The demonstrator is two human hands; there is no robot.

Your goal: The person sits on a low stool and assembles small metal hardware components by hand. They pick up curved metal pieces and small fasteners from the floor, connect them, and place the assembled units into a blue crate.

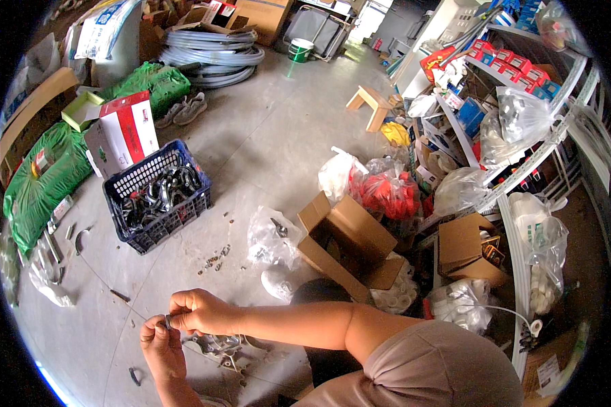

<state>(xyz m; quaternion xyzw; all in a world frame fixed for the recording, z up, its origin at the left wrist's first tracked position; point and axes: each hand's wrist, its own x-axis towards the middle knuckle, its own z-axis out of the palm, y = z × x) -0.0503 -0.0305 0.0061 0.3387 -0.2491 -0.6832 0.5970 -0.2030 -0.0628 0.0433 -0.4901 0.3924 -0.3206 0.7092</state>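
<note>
One small dark piece (168,321) is pinched between the left hand (163,349) and the right hand (195,312); its kind cannot be told. Below, on the floor (278,142), one metal pile (224,347), partly hidden, uncountable; probably left to be handled. Beyond, one blue crate (166,229) is part-filled with jumbled fittings (163,192), uncountable; possibly done.

Head-worn fisheye, looking down
</note>
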